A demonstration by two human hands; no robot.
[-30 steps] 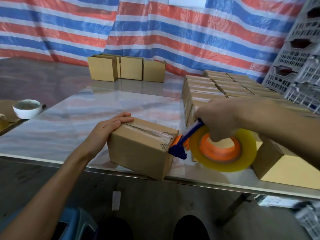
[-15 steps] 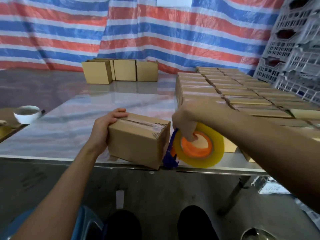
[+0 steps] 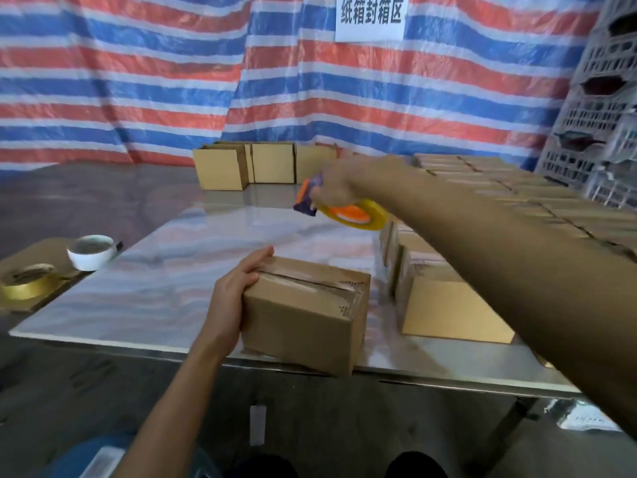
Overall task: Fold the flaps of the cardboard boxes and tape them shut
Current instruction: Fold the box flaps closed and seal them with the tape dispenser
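Observation:
A small brown cardboard box [image 3: 303,319] sits at the table's near edge, its flaps closed and a strip of clear tape along the top seam. My left hand [image 3: 234,291] grips its left end, fingers over the top edge. My right hand [image 3: 336,189] holds a tape dispenser [image 3: 348,210] with a yellowish roll, orange core and blue handle, lifted well above and beyond the box over the middle of the table. The dispenser is blurred.
Rows of closed boxes [image 3: 489,201] fill the table's right side, one plain box [image 3: 448,312] close to the taped one. Three boxes [image 3: 255,165] stand at the far edge. A white bowl [image 3: 91,251] and a tape roll [image 3: 26,281] lie left. Crates [image 3: 599,125] stack at right.
My right hand has lifted the tape dispenser off the box's right end and swung it up and away over the table. My left hand stays on the box.

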